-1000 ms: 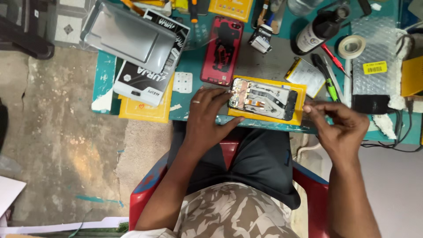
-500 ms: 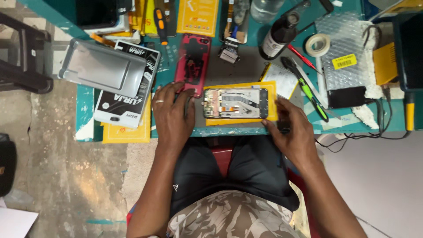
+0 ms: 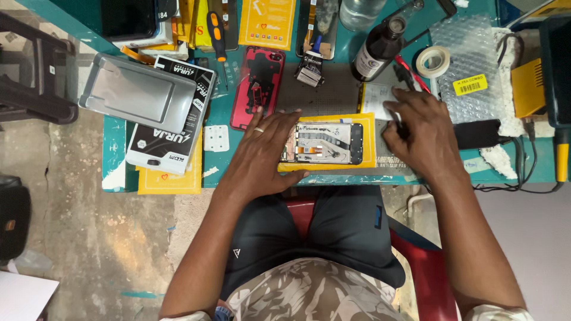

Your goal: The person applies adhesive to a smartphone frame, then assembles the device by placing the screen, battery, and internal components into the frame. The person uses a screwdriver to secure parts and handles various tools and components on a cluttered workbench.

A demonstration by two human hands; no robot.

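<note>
1. My left hand (image 3: 262, 151) lies flat, fingers spread and gripping nothing, pressing the left end of the opened phone (image 3: 324, 143), seemingly to steady it.
2. The phone lies face-open on a yellow pad (image 3: 369, 139) at the near table edge, dead centre.
3. My right hand (image 3: 419, 134), at three o'clock from the phone, curls over a white paper slip (image 3: 375, 95); I cannot tell whether it pinches anything.
4. At twelve o'clock: a red phone back (image 3: 257, 86) and a dark bottle (image 3: 377, 50).
5. At one o'clock: a tape roll (image 3: 432, 61).
</note>
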